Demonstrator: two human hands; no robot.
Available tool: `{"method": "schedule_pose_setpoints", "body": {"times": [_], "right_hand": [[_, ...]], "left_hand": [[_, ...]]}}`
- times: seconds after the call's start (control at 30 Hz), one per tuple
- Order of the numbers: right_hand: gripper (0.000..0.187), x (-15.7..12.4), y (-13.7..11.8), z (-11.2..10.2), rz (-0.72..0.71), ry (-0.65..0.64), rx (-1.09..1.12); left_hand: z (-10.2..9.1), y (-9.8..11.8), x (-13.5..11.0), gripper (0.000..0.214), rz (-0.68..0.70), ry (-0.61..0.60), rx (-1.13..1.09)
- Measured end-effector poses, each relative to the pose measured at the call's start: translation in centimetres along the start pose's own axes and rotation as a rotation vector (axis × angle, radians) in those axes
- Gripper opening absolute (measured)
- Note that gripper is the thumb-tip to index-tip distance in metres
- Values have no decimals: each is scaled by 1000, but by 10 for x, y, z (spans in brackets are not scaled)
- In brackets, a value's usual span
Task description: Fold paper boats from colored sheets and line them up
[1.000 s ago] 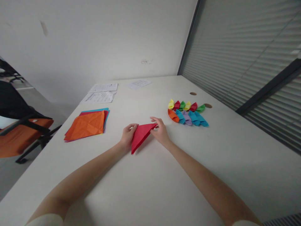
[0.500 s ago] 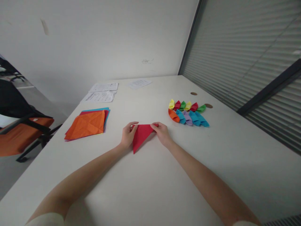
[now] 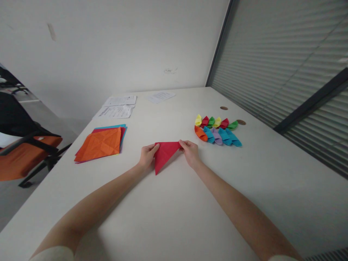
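A red sheet of paper (image 3: 164, 153), folded to a triangle, is held between both hands above the white table (image 3: 174, 217). One point of it hangs down toward me, and its long top edge runs level from hand to hand. My left hand (image 3: 147, 155) pinches the upper left corner, thumb on top. At the upper right corner my right hand (image 3: 190, 152) grips the paper between thumb and fingers. The fingers behind the paper are partly hidden.
A stack of coloured sheets (image 3: 99, 144), orange uppermost, lies at left. Several folded paper pieces (image 3: 217, 135) stand in two rows at right. Printed papers (image 3: 116, 110) lie further back. An orange and black chair (image 3: 29, 148) is beyond the left edge; blinds (image 3: 285, 65) line the right.
The red paper has risen slightly and shifted a little right. My right hand has moved a bit right along with its corner, and my left fingers have closed more around the paper.
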State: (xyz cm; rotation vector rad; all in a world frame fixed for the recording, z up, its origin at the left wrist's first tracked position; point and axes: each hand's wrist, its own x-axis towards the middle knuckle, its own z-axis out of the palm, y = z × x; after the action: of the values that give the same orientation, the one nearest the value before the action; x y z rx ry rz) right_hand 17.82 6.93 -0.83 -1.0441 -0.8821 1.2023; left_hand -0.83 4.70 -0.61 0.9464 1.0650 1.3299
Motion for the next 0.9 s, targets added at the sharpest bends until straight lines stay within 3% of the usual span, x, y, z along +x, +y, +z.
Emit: {"method": "schedule_pose_setpoints", "body": {"times": [0.17,0.3,0.4,0.53,0.63,0.77,0.9], "right_hand": [[48,-3,-6,0,13,-27,37],[64,-5,-14,-2,158,-207,92],[69,-6,-16,-2,177,-293,56],[69,-8,-14,0,137,-305,-9],[65,-13,-14,5,99,-313,-47],[53,-19,-15,12,1,-122,-156],[48,-20,-14,12,-63,-7,-221]], "left_hand": [[0,4,0,35,-129,21,-126],[-3,19,6,25,-433,-9,-191],[-5,27,9,25,-465,-58,-229],[-4,25,7,30,-423,-90,-172],[0,19,1,36,-270,10,-77],[5,12,-6,43,6,75,10],[6,10,-6,40,96,60,71]]}}
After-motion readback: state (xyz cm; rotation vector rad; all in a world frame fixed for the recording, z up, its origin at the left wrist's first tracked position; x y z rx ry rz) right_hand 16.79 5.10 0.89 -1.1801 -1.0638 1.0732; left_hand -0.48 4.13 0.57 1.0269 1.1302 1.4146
